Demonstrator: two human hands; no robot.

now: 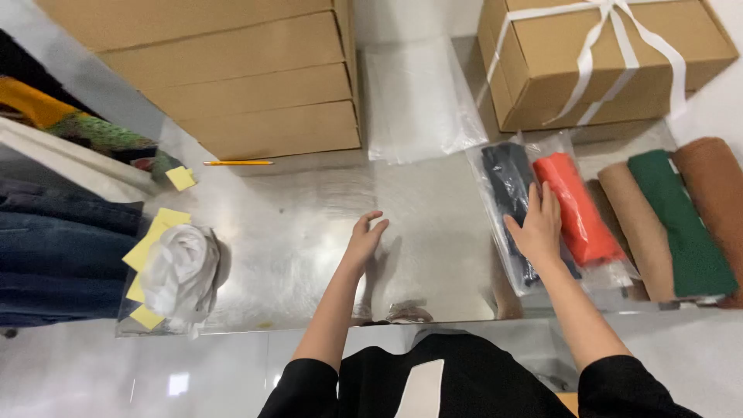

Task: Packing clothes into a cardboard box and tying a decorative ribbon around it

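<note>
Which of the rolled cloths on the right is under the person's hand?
The dark navy roll in the clear bag: the right hand lies flat on it. The red roll sits just beside; the tan, green and brown rolls lie unbagged, farther right.

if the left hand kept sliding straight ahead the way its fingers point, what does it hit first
The left hand points up and slightly right over bare metal table. The first thing in that line looks like the sheet of clear plastic bags beside the stacked cardboard boxes, though depth is uncertain.

brown roll (716,193): cut by right edge | dark bagged cloth (507,186): partly under right hand (535,228)
</note>
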